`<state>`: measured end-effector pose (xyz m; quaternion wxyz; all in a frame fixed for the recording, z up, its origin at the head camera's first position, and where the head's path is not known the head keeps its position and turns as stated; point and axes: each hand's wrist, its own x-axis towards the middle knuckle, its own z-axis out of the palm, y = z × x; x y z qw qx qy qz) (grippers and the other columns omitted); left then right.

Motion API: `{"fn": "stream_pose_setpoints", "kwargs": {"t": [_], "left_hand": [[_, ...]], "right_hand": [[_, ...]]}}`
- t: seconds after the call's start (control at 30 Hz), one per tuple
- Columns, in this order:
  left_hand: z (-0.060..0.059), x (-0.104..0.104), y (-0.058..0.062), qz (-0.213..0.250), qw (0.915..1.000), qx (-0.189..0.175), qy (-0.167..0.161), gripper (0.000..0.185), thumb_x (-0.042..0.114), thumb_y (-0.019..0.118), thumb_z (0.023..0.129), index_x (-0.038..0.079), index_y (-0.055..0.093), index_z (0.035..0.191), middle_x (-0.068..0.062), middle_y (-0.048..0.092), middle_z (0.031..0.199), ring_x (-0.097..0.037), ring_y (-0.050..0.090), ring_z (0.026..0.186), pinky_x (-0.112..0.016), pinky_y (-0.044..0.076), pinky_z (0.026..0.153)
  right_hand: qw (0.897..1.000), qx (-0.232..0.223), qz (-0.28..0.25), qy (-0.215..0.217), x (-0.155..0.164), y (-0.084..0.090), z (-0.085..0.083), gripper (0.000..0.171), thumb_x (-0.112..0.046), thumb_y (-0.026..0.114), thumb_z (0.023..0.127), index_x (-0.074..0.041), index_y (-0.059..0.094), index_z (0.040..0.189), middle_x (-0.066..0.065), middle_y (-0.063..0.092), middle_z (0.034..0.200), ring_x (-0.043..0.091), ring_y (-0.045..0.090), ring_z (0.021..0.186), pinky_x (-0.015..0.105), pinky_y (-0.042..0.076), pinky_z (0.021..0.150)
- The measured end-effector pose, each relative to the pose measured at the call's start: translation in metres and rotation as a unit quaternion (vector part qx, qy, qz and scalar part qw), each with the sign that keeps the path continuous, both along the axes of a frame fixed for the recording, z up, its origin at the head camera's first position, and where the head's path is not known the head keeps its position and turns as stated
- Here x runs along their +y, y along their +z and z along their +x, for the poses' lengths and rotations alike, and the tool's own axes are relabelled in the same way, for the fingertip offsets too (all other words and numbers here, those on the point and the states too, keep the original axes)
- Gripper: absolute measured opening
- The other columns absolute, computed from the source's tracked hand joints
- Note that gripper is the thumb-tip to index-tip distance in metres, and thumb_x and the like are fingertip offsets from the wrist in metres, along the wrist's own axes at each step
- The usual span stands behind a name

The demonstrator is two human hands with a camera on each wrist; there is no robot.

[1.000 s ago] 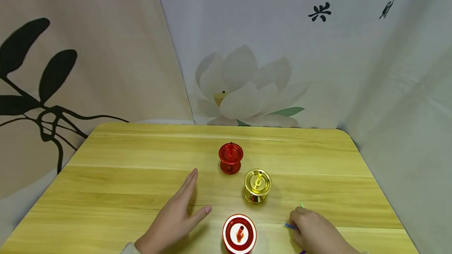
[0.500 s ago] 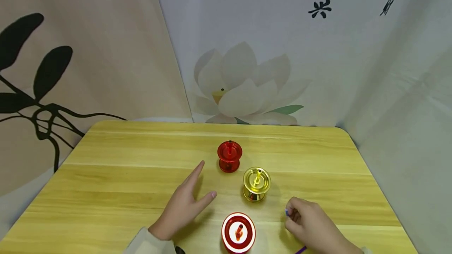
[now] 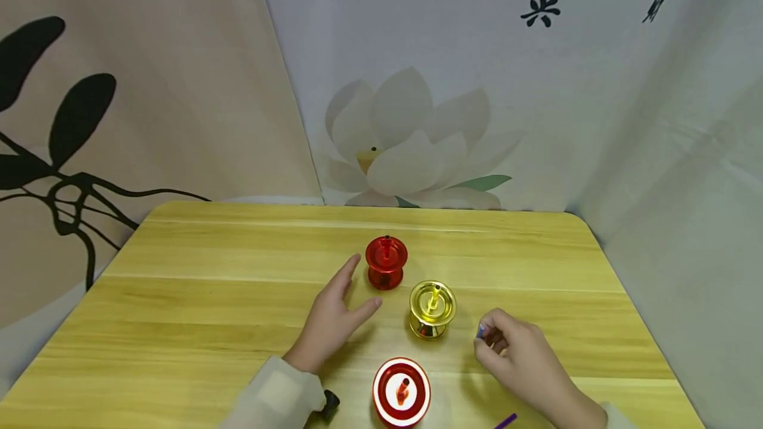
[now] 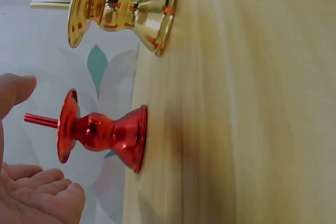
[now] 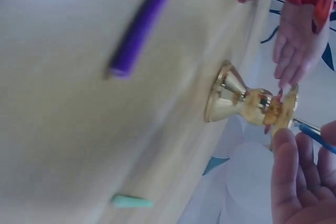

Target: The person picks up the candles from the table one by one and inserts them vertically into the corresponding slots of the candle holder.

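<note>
My left hand [image 3: 330, 326] is spread open just left of the far red candlestick [image 3: 385, 277]. In the left wrist view that candlestick [image 4: 105, 132] stands apart from the thumb and fingers. My right hand [image 3: 521, 356] pinches a thin blue stick [image 5: 316, 137] between thumb and curled fingers, to the right of the gold candlestick [image 3: 429, 328]. Most of the stick is hidden by the fingers in the head view. A second red candlestick [image 3: 402, 402] stands at the front edge of view, its dish bright with glare.
A purple stick [image 3: 506, 421] lies on the wooden table [image 3: 208, 323] below my right hand. The right wrist view also has a small green stick [image 5: 131, 201] lying on the wood. Printed cloth [image 3: 429, 51] hangs behind the table.
My left hand has moved forward and right, toward the far red candlestick. My right hand has lifted the blue stick and moved forward and slightly left.
</note>
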<state>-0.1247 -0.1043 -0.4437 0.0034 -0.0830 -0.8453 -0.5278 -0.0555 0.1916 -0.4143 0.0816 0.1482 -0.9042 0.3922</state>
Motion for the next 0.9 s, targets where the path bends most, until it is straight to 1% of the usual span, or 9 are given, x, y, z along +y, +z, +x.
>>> {"fn": "stream_pose_setpoints", "kwargs": {"t": [0.13,0.2,0.33,0.5,0.57,0.7,0.8,0.9], "left_hand": [[-0.01,0.007,-0.001,0.041,0.9989,-0.023,0.009,0.088,0.018,0.08,0.087,0.007,0.029,0.158,-0.01,0.031,0.162,-0.035,0.037,0.144,-0.039,0.034,0.114],[-0.015,0.01,-0.002,0.05,0.9982,-0.029,0.014,0.088,0.018,0.08,0.087,0.006,0.029,0.158,-0.01,0.03,0.162,-0.034,0.035,0.144,-0.039,0.034,0.114],[-0.023,0.014,-0.001,0.062,0.9973,-0.034,0.021,0.088,0.016,0.081,0.086,0.003,0.03,0.157,-0.012,0.03,0.162,-0.035,0.035,0.145,-0.041,0.033,0.115],[-0.031,0.019,0.0,0.066,0.997,-0.034,0.022,0.089,0.017,0.082,0.085,0.001,0.03,0.156,-0.013,0.032,0.161,-0.035,0.035,0.145,-0.044,0.032,0.116],[-0.034,0.02,-0.001,0.071,0.9967,-0.035,0.02,0.09,0.018,0.082,0.085,0.001,0.03,0.156,-0.013,0.032,0.161,-0.035,0.034,0.145,-0.045,0.032,0.116],[-0.04,0.023,-0.003,0.092,0.9944,-0.048,0.018,0.095,0.018,0.085,0.083,0.002,0.028,0.157,-0.012,0.031,0.161,-0.03,0.033,0.146,-0.043,0.032,0.117],[-0.046,0.026,-0.005,0.112,0.992,-0.058,0.011,0.097,0.017,0.086,0.082,0.002,0.027,0.157,-0.014,0.035,0.159,-0.028,0.037,0.145,-0.041,0.035,0.115],[-0.049,0.029,-0.004,0.11,0.9923,-0.056,0.007,0.097,0.017,0.086,0.081,0.002,0.027,0.157,-0.017,0.038,0.157,-0.03,0.042,0.141,-0.043,0.038,0.113]], "right_hand": [[1.0,0.009,-0.011,-0.009,-0.005,0.006,-0.007,0.025,0.003,0.071,0.082,-0.019,0.059,0.083,-0.018,0.059,0.076,-0.002,0.06,0.068,0.022,0.055,0.06],[1.0,0.02,-0.012,-0.012,-0.008,0.008,-0.01,0.025,0.003,0.071,0.082,-0.019,0.059,0.083,-0.017,0.059,0.076,-0.002,0.06,0.068,0.022,0.055,0.06],[0.999,0.034,-0.025,-0.018,-0.013,0.014,-0.018,0.023,0.002,0.07,0.082,-0.018,0.059,0.083,-0.015,0.06,0.077,0.0,0.061,0.069,0.023,0.055,0.061],[0.998,0.051,-0.034,-0.025,-0.019,0.021,-0.028,0.023,0.003,0.07,0.081,-0.018,0.059,0.082,-0.014,0.061,0.076,0.002,0.062,0.069,0.024,0.055,0.06],[0.998,0.05,-0.037,-0.024,-0.021,0.022,-0.031,0.023,0.003,0.069,0.082,-0.018,0.059,0.083,-0.014,0.061,0.077,0.002,0.062,0.069,0.024,0.054,0.06],[0.998,0.038,-0.042,-0.022,-0.026,0.025,-0.036,0.023,0.004,0.068,0.085,-0.018,0.059,0.085,-0.013,0.063,0.079,0.003,0.061,0.07,0.024,0.054,0.061],[0.998,0.039,-0.045,-0.023,-0.029,0.026,-0.039,0.023,0.004,0.068,0.085,-0.017,0.059,0.085,-0.012,0.064,0.079,0.004,0.061,0.07,0.025,0.054,0.062],[0.998,0.038,-0.053,-0.025,-0.032,0.027,-0.043,0.022,0.004,0.068,0.085,-0.017,0.059,0.085,-0.011,0.064,0.078,0.004,0.062,0.07,0.025,0.054,0.061]]}}
